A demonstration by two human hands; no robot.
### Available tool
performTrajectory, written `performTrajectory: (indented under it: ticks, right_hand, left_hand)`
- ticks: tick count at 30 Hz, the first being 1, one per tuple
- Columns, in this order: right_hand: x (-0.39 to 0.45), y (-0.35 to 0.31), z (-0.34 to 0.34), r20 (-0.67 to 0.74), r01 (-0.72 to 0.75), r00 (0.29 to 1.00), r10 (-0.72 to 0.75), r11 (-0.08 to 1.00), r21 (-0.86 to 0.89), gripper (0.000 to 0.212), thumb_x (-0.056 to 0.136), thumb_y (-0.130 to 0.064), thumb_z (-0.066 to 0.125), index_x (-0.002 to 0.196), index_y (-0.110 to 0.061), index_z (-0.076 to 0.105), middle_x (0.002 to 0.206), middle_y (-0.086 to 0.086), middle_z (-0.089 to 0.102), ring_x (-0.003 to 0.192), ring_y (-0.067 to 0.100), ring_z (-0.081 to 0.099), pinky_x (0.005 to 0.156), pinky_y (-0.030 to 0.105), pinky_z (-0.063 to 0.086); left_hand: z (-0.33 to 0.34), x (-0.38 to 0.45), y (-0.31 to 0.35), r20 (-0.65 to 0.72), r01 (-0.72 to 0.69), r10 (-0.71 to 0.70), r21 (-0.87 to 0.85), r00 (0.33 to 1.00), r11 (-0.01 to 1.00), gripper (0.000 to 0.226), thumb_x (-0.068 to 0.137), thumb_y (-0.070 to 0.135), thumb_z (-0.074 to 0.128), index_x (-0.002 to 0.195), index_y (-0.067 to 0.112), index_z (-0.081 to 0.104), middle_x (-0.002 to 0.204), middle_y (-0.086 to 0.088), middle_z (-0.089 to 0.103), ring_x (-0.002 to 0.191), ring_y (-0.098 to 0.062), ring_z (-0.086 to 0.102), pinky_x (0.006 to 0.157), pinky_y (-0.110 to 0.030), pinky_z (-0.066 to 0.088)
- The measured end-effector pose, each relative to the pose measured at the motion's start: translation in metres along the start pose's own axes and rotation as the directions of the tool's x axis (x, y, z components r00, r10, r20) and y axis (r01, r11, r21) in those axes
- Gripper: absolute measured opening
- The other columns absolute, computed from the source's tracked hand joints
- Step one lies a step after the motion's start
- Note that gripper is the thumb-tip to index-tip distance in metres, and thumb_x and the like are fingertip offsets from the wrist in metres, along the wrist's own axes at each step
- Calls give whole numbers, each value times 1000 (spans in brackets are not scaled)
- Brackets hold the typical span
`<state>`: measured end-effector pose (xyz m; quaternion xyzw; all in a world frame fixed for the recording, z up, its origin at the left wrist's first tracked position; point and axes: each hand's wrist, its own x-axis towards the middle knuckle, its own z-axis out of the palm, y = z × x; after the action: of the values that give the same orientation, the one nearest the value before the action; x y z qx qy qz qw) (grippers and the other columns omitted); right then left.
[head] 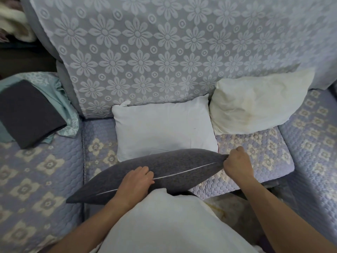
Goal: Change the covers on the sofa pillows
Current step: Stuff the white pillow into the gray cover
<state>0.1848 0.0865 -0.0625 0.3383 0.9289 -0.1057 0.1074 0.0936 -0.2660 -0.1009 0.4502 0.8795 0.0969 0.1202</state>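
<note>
White cloth (164, 225) is lying nearest, and beyond it both hands are working along the zip of one grey pillow (169, 167) at the sofa seat's (255, 161) front edge, left hand (135, 181) pressing, right hand (237, 162) pinching its corner, while two bare pillows (164, 130) are waiting, folded covers (27, 112) lying unused.

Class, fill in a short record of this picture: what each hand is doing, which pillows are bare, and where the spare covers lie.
left hand: fingers curled over the zip seam of the grey pillow
right hand: pinches that pillow's right corner
grey pillow: covered, lying across the seat front
bare pillows: white pillow behind it; cream pillow leaning on the backrest
spare covers: folded dark cover on teal cloth, far left
foreground: white fabric near the camera
</note>
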Motion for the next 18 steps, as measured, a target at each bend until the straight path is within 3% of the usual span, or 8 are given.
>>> performTrajectory:
  ticks: [3,5,7,9,10,14,16,18]
  right_hand:
    - [5,-1,-2,-53,56,997,-61,993,-99,13,86,-4,61,78,-4,50,89,15,48,79,33,49,62,39,39]
    - [2,-12,4,-98,151,979,-178,960,-235,29,84,-15,72,106,0,59,108,20,57,96,40,55,74,47,49]
    - [-6,-24,17,70,352,936,-346,895,-274,69,80,-49,72,136,-12,53,134,13,55,122,38,52,102,53,44]
    - [-14,-28,35,263,534,844,-468,786,-313,93,69,-66,71,146,-20,48,143,8,53,131,37,50,111,59,35]
    - [-14,-26,43,316,563,823,-473,754,-337,94,68,-63,75,146,-19,49,142,10,55,130,37,52,111,60,35]
    - [-7,-39,34,325,491,864,-384,785,-377,48,83,-25,66,130,-17,57,126,5,58,120,30,53,113,48,31]
    - [-1,-52,24,392,586,802,-450,718,-375,27,88,-19,59,114,-22,62,116,1,59,115,25,55,106,42,36]
    - [4,-55,11,370,596,797,-478,721,-353,16,85,-14,64,98,-23,68,100,0,62,98,25,60,90,41,46]
  left_hand:
    - [-3,0,-6,-7,21,-21,38,1000,999,27,74,31,86,79,23,61,80,3,56,69,-18,52,55,-30,35]
    - [-2,-14,-19,22,161,-163,76,986,984,40,74,40,84,106,23,67,103,-2,61,92,-23,57,75,-36,49]
    - [-3,-42,-32,85,313,-325,123,942,942,72,70,51,85,133,24,62,128,-9,60,117,-31,56,99,-47,49]
    - [-6,-70,-48,55,431,-443,151,895,890,80,70,49,87,140,23,59,135,-14,59,122,-36,55,103,-51,45]
    - [-9,-81,-57,47,476,-488,160,872,865,75,71,44,87,138,21,61,132,-14,61,120,-36,56,100,-51,45]
    - [-12,-93,-77,7,509,-514,125,858,851,20,77,20,77,93,21,65,97,-5,67,88,-30,64,73,-42,46]
    - [-14,-80,-79,65,519,-521,44,851,854,16,72,8,69,81,19,62,83,-6,64,77,-31,64,65,-37,45]
    - [-32,-60,-84,116,595,-588,-42,800,802,12,81,10,62,85,21,65,86,-7,69,80,-33,68,66,-36,49]
